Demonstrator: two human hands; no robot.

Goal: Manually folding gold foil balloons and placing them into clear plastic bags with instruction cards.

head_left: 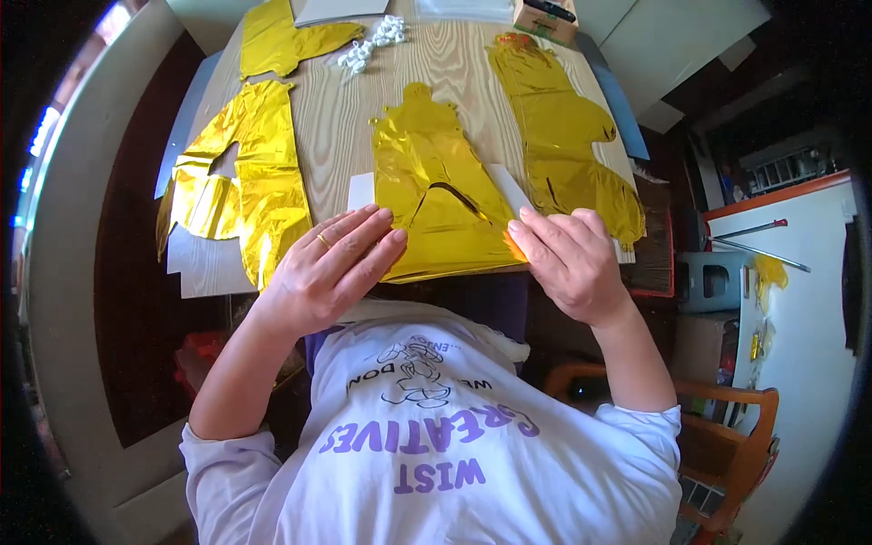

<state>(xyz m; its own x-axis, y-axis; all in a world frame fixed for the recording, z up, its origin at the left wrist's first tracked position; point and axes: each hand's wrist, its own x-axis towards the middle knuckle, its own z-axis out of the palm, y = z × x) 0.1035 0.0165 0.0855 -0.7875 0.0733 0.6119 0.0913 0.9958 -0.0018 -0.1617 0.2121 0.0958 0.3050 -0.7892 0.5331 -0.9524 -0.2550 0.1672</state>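
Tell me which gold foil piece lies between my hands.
The middle piece, flanked by your left hand and right hand; the near-left piece, far-left piece and right piece lie outside them.

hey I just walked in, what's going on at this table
A person's left hand and right hand are at opposite sides of a gold foil piece by the near edge of the table. Both thumbs are hidden, so the grip is unclear. More gold foil pieces lie to either side, and small white things sit clustered farther back.
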